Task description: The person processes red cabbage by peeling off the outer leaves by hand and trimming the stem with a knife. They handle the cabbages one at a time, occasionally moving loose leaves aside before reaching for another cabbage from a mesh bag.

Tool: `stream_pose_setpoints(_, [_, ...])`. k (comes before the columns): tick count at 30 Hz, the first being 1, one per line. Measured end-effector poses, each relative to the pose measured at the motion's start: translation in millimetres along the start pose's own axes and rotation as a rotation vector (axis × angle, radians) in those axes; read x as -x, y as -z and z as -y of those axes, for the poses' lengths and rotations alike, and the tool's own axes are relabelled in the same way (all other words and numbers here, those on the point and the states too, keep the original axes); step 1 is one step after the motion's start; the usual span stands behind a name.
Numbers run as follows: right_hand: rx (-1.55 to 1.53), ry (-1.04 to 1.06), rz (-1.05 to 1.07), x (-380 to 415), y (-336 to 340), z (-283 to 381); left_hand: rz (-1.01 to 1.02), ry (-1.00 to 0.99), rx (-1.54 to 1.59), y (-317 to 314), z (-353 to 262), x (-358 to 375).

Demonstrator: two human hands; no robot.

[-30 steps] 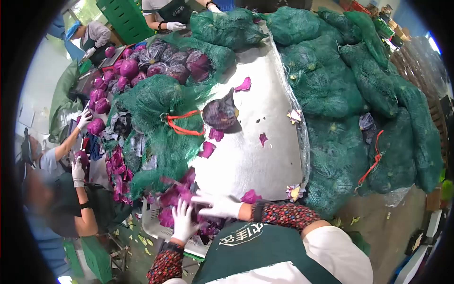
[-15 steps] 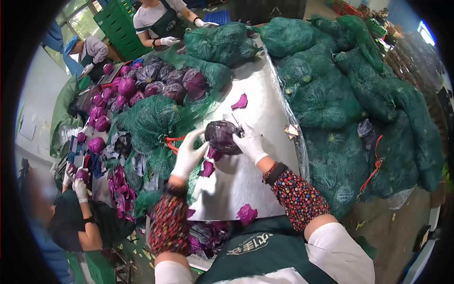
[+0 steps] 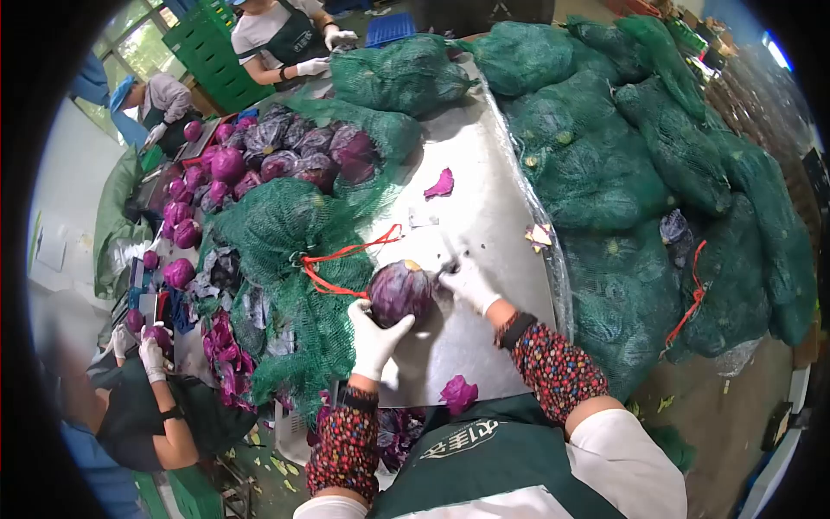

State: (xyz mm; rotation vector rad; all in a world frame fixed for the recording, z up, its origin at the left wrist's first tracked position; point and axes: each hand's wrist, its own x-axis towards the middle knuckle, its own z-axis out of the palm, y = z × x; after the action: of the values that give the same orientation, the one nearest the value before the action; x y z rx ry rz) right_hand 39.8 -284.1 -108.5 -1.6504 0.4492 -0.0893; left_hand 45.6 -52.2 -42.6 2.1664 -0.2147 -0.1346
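Observation:
A dark red cabbage (image 3: 401,291) rests on the metal tabletop (image 3: 493,355), its pale cut stem end facing up. My gloved left hand (image 3: 378,342) cups its near left side, thumb and fingers pressed against it. Just right of the cabbage, apart from it, is my gloved right hand (image 3: 471,285). Its fingers are closed around something small and dark at the fingertips, too small to name. Red ties (image 3: 346,255) from a green net sack reach across to the cabbage's left side. A loose purple leaf (image 3: 441,183) lies farther up the table.
Green net sacks of cabbages (image 3: 588,164) are piled along the right; another net sack (image 3: 277,225) sits left. Peeled and unpeeled cabbages (image 3: 226,164) crowd the far left. Co-workers in gloves stand at the left and back. Another purple leaf (image 3: 459,394) lies at the near edge.
The cabbage has been turned stem end up and brought lower toward me. My left hand moved down and right; my right hand drew off its side. Leaf pieces under the cabbage are gone from view.

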Motion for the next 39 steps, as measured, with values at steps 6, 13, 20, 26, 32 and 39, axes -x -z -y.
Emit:
stream_pose_setpoints(6, [0.122,-0.131,0.325,54.6,-25.8,43.9,0.005,-0.238,-0.133,20.7,-22.0,-7.2])
stream_pose_setpoints(13, [0.727,0.662,-0.268,75.4,7.9,4.0,0.039,-0.109,-0.135,26.2,-25.4,45.2])
stream_pose_setpoints(20, [1.135,0.474,0.226,162.3,4.6,61.2,0.348,-0.170,-0.015,13.1,6.3,42.3])
stream_pose_setpoints(26, [1.220,0.362,0.327,175.4,5.0,50.0,0.357,-0.216,0.007,17.2,0.1,43.5])
stream_pose_setpoints(32, [1.226,0.324,0.286,160.4,3.3,52.5,0.330,-0.216,-0.046,15.1,-13.1,44.9])
stream_pose_setpoints(39, [1.168,0.169,0.284,127.7,-4.1,56.6,0.316,0.020,0.251,0.6,-18.3,35.6])
